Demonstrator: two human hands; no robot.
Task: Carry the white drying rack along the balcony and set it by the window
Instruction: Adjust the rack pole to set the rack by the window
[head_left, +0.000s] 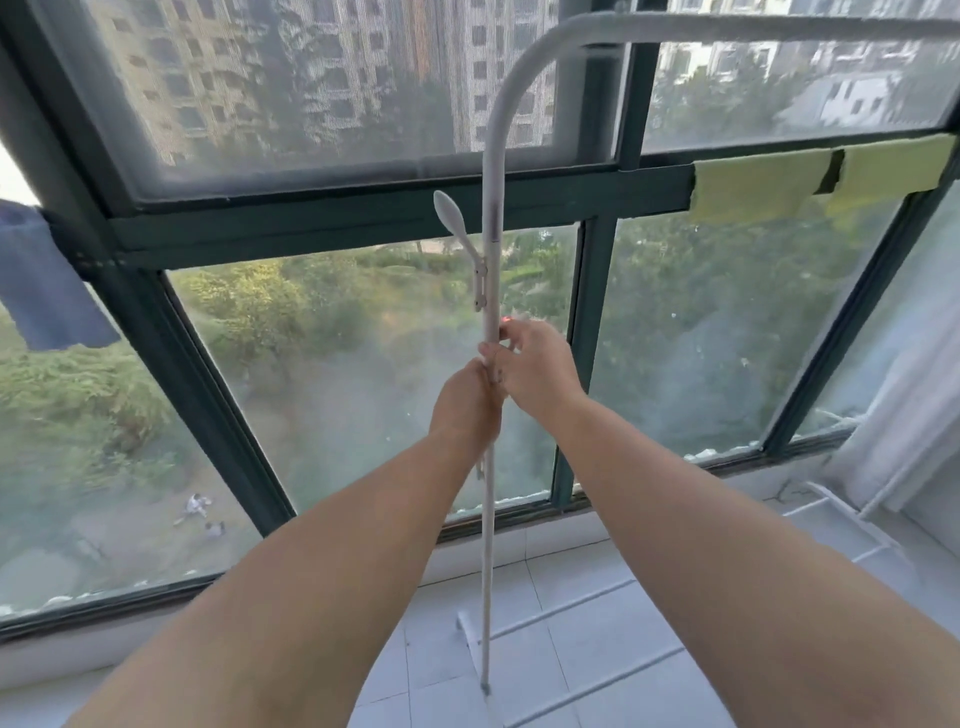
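Observation:
The white drying rack (491, 171) stands upright in front of me, its thin post rising from the tiled floor and bending right into a top bar. A white lever handle (451, 214) sticks out on the post's left side. My left hand (465, 402) is wrapped around the post at mid height. Just above and touching it, my right hand (535, 364) grips the same post. The rack's low base rails (582, 605) stretch right along the floor. The dark green framed window (363, 213) is directly behind the rack.
Two yellow cloths (753, 189) hang on the window's crossbar at right, and a dark blue cloth (44, 275) hangs at left. A white curtain (914, 400) falls at the far right. The white sill ledge (545, 540) runs below the glass, above the white floor tiles.

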